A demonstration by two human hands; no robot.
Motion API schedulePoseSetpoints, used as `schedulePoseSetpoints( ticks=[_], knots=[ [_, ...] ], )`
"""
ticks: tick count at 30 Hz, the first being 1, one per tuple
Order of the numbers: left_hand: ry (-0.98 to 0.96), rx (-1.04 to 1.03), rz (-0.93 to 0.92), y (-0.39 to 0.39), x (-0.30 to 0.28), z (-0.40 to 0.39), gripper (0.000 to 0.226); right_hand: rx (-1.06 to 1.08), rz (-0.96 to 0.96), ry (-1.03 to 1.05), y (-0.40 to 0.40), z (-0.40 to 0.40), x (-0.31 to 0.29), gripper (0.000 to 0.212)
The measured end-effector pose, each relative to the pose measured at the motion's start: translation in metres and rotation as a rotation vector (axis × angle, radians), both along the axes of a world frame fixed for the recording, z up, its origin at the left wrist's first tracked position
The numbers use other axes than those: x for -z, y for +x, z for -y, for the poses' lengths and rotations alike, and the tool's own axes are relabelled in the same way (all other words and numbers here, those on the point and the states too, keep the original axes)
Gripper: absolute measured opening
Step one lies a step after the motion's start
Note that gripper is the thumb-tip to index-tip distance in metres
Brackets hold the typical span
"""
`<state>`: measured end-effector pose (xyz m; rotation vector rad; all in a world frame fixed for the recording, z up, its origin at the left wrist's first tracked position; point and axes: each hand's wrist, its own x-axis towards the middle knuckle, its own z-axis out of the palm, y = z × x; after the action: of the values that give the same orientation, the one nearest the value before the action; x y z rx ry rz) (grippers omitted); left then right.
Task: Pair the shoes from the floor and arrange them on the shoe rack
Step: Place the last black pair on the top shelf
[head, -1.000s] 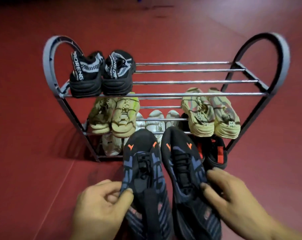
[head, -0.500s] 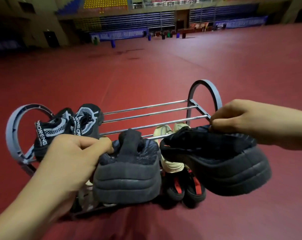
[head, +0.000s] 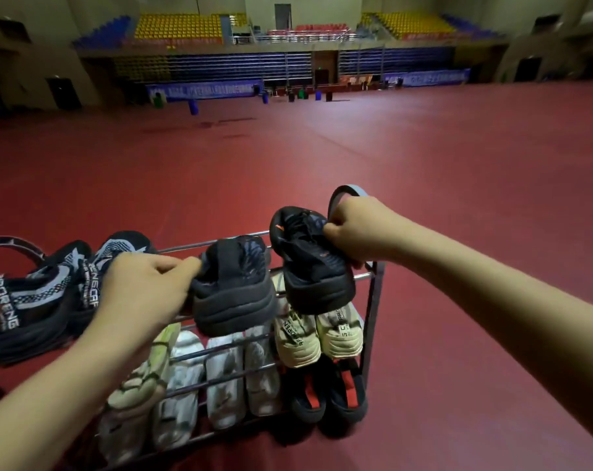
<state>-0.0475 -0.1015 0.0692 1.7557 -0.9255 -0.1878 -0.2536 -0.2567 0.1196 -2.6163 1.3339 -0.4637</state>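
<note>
I hold a pair of dark navy sneakers over the top tier of the metal shoe rack (head: 373, 294). My left hand (head: 142, 283) grips the left dark sneaker (head: 234, 294) by its collar, heel toward me, its sole on the top bars. My right hand (head: 353, 232) grips the right dark sneaker (head: 308, 266), tilted toe-up near the rack's right end. A black-and-white knit pair (head: 40, 300) sits at the top tier's left.
On the middle tier sit beige sneakers (head: 319, 334) at the right and olive ones (head: 142, 379) at the left. White shoes (head: 227, 375) and black-red shoes (head: 329, 396) fill the bottom. Red sports-hall floor (head: 458, 198) surrounds the rack; seating stands far behind.
Both hands lifted the dark sneakers off the floor and carried them forward onto the rack's top tier. The camera view rose to show the hall.
</note>
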Motion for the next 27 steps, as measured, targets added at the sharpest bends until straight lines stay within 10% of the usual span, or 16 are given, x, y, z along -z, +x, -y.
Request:
schedulePoseSetpoints(
  ticks=[18, 27],
  knots=[
    [0.175, 0.005, 0.248, -0.01, 0.029, 0.116, 0.04, 0.132, -0.309, -0.189, 0.025, 0.045, 0.025, 0.023],
    [0.143, 0.333, -0.014, -0.034, 0.051, 0.059, 0.035, 0.09, -0.341, -0.327, -0.008, -0.008, 0.05, 0.038]
  ],
)
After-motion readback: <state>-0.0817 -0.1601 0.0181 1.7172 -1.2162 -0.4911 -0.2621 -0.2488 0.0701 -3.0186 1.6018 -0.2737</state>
